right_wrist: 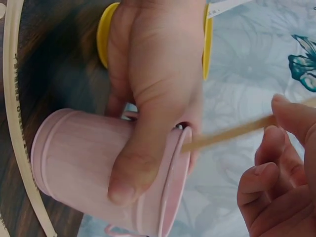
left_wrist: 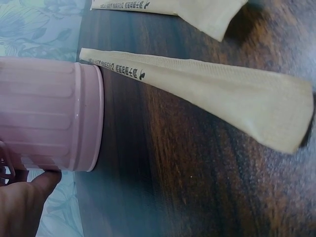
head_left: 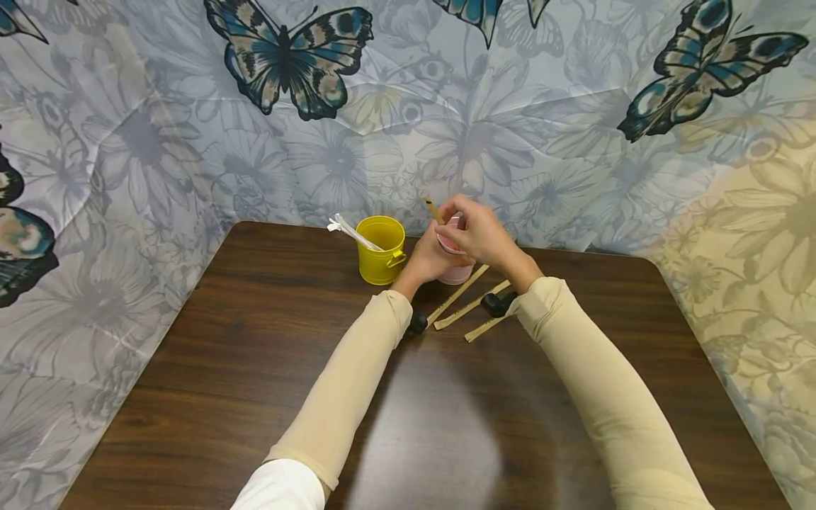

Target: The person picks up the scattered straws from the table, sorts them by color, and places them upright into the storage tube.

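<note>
My left hand (head_left: 428,259) grips a small pink bucket (head_left: 456,275), its thumb laid along the bucket's side in the right wrist view. Between the thumb and fingers of my right hand (head_left: 481,230) is a slim tan paper-wrapped stick (right_wrist: 232,132). The stick's lower end is at the mouth of the pink bucket (right_wrist: 94,163), and its other end points up and away. Several more tan paper sleeves (left_wrist: 197,89), printed with dark lettering, lie on the table just in front of the bucket.
To the left stands a yellow bucket (head_left: 376,269) with white-wrapped sticks (head_left: 350,230) leaning out over its rim. The dark wooden table (head_left: 255,368) ends at the back against a butterfly-patterned cloth (head_left: 472,127). Black wrist cameras (head_left: 499,304) sit close over the table.
</note>
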Available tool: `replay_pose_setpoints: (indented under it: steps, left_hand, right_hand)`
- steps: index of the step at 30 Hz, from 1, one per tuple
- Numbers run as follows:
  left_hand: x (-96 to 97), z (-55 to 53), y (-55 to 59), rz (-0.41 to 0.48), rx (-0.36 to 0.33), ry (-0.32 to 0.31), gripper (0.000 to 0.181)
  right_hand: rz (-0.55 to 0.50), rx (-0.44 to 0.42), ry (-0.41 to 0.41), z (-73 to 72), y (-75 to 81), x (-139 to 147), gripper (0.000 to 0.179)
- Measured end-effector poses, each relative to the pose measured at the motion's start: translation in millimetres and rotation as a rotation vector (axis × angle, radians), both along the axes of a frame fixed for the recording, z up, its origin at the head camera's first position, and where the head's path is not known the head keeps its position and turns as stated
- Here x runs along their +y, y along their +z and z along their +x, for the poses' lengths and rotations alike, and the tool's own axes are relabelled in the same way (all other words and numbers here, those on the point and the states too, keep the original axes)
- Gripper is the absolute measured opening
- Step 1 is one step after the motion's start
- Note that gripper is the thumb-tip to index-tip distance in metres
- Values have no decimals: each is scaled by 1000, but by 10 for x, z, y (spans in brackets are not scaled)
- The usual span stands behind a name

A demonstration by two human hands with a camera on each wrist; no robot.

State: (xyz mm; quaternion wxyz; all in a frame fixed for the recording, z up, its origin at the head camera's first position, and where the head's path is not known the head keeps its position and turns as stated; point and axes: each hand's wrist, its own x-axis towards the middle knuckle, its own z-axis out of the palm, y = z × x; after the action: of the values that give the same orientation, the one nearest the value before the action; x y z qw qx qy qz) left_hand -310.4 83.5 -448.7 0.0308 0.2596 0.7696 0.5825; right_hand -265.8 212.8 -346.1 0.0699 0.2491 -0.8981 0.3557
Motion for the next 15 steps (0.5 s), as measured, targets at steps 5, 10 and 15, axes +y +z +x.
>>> replay_pose_setpoints:
  steps: [5,10,15]
  left_hand:
    - [-11,20,-20,-61,-28,38,91]
    - [-12,15,-42,-66,-36,43,92]
    - [-3,27,-32,-13,-41,60,90]
  right_hand:
    - [4,-20,6,59,4,44,19]
    - [27,-49,-13,198,10,144,22]
    - [82,-51,-17,338,-26,302,19]
